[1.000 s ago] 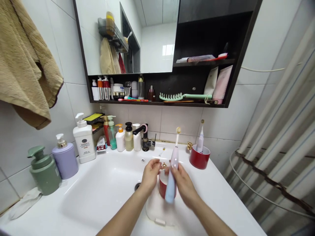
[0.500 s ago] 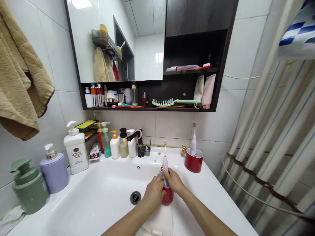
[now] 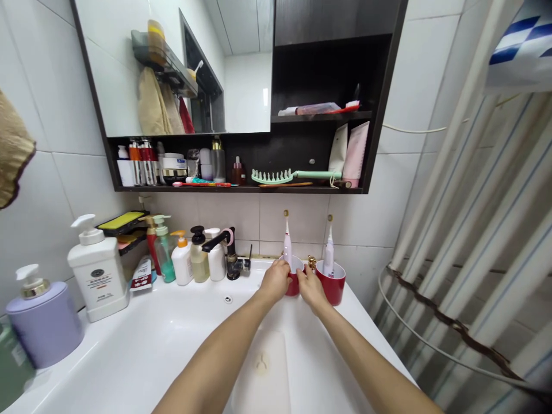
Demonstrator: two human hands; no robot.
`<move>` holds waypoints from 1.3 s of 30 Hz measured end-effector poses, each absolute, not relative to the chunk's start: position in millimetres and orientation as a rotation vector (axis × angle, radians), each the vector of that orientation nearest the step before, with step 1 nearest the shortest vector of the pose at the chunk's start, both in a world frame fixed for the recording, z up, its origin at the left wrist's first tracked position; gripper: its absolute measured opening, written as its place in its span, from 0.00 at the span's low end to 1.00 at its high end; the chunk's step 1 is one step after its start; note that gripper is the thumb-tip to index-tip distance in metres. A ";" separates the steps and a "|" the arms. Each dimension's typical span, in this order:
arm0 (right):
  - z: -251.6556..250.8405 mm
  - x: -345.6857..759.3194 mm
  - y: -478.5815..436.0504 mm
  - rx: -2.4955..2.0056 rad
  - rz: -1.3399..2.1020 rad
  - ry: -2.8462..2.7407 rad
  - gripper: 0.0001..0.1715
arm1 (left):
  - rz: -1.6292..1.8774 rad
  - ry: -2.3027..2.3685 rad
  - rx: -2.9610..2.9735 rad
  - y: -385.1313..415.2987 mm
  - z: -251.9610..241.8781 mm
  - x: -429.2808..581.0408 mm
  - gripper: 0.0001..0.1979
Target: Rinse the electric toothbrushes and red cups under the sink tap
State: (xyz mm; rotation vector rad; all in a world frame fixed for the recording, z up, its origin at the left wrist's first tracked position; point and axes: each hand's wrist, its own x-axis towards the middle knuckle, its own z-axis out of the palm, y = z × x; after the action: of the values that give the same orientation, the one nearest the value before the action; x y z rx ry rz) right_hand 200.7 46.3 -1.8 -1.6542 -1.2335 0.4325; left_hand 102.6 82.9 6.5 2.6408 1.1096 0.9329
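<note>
Both my hands reach to the back of the white sink (image 3: 142, 351). My left hand (image 3: 275, 281) and my right hand (image 3: 310, 289) are closed round a red cup (image 3: 295, 283) from either side. An electric toothbrush (image 3: 287, 244) stands upright in that cup. Right beside it, touching or nearly so, stands a second red cup (image 3: 331, 282) with another electric toothbrush (image 3: 329, 250) in it.
A black faucet (image 3: 226, 251) and a row of pump bottles (image 3: 183, 259) line the back wall. A white pump bottle (image 3: 98, 271) and a purple one (image 3: 42, 320) stand at the left. A dark shelf (image 3: 241, 187) hangs above with a green comb (image 3: 293, 174). A striped curtain (image 3: 483, 241) hangs on the right.
Both hands have carried the red cup with the toothbrush from the sink's front to the back, beside the other red cup. The view has shifted right.
</note>
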 end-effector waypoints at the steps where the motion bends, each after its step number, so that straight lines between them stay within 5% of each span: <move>1: -3.4 202.0 48.7 -1.670 0.440 -1.221 0.16 | 0.925 1.117 2.633 85.6 5.0 104.9 0.07; 9: -4.7 210.0 64.9 -1.681 0.442 -1.175 0.16 | 0.950 1.150 2.577 93.1 -1.0 113.4 0.11; 14: 9.6 201.8 43.3 -1.541 0.364 -1.137 0.28 | 1.308 1.137 2.067 77.9 21.0 100.4 0.18; 19: 58.8 173.9 -12.2 -1.235 0.455 -1.213 0.34 | 1.360 0.463 1.345 20.5 77.4 67.0 0.34; 24: 94.3 144.4 -59.5 -0.618 0.840 -1.200 0.37 | 1.229 0.126 1.216 -37.1 106.8 47.8 0.39; 27: 93.5 136.7 -66.6 -0.609 0.903 -1.116 0.32 | 1.228 0.145 1.134 -45.9 101.5 45.6 0.35; 30: 90.3 134.2 -66.6 -0.613 0.935 -0.998 0.11 | 1.168 0.232 1.036 -43.6 94.2 42.7 0.15; 34: 89.3 127.5 -66.3 -0.774 0.913 -1.022 0.25 | 0.958 0.394 1.019 -40.3 92.7 41.8 0.26; 39: 72.8 136.6 -48.2 -1.358 0.453 -1.234 0.27 | 0.887 0.544 1.048 -32.4 80.6 49.5 0.28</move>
State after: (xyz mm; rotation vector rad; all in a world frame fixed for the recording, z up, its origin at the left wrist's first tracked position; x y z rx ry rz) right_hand 136.6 -48.2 72.8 -1.3582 -1.2342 0.4528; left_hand 49.5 -32.4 80.6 1.0484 0.5437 0.8869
